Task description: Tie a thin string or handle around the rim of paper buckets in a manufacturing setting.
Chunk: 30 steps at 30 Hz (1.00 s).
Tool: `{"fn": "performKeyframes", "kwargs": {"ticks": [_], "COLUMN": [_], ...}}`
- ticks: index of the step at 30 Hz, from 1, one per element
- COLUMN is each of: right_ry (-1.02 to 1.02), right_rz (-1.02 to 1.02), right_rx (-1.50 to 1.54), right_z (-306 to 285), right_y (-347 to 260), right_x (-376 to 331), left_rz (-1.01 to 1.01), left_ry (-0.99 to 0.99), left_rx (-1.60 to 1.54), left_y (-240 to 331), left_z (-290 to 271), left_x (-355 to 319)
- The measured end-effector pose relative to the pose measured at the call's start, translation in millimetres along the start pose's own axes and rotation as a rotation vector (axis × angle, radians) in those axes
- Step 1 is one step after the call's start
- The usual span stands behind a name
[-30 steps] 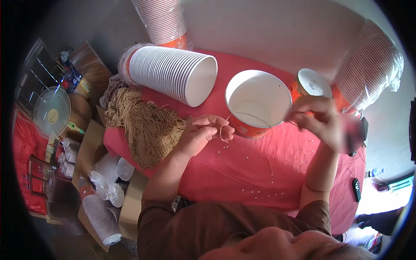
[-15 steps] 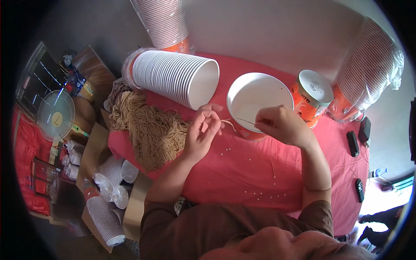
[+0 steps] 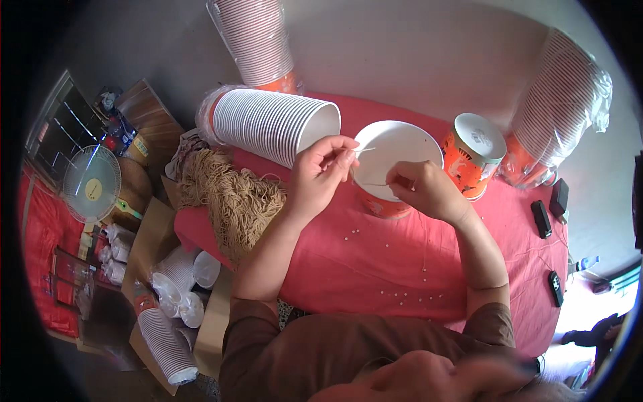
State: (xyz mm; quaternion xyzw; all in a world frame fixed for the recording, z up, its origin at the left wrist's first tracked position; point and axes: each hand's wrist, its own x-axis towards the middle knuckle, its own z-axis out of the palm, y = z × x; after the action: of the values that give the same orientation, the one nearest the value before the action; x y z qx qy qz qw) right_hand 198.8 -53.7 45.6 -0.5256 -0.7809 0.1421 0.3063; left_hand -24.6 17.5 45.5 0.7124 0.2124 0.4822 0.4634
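Both hands thread a cord at the bucket's mouth

The white paper bucket [image 3: 395, 161] lies tipped, mouth toward the person; left hand [image 3: 321, 171] and right hand [image 3: 422, 191] each pinch the thin cord [image 3: 365, 151] — red tablecloth [image 3: 375, 268] open below, stacked cups [image 3: 268, 124] just left.

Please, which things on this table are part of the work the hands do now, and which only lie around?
In use:
left hand
right hand
thin string
open paper bucket

Lying about:
sideways stack of cups
heap of tan string
upturned orange bucket
wrapped cup stacks
dark remotes
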Motion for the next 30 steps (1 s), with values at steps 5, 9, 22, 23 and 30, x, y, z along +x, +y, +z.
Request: {"fn": "performKeyframes", "kwargs": {"ticks": [5,9,22,23,30], "right_ry": [0.088,0.010,0.102,0.098,0.135], "right_rz": [-0.065,0.069,0.006,-0.002,0.016], "right_rx": [0.254,0.391,0.512,0.519,0.470], "right_z": [-3,-6,13,13,11], "right_y": [-10,-24,-9,-9,-6], "right_x": [6,9,-2,-3,0], "left_rz": [-0.113,-0.153,-0.101,-0.084,-0.136], "left_ry": [-0.068,-0.079,-0.228,-0.220,-0.154], "left_rx": [0.044,0.089,0.254,0.268,0.029], "left_y": [-9,-11,-2,-1,-17], "left_z": [3,2,12,13,9], "left_x": [0,2,-11,-12,-6]}}
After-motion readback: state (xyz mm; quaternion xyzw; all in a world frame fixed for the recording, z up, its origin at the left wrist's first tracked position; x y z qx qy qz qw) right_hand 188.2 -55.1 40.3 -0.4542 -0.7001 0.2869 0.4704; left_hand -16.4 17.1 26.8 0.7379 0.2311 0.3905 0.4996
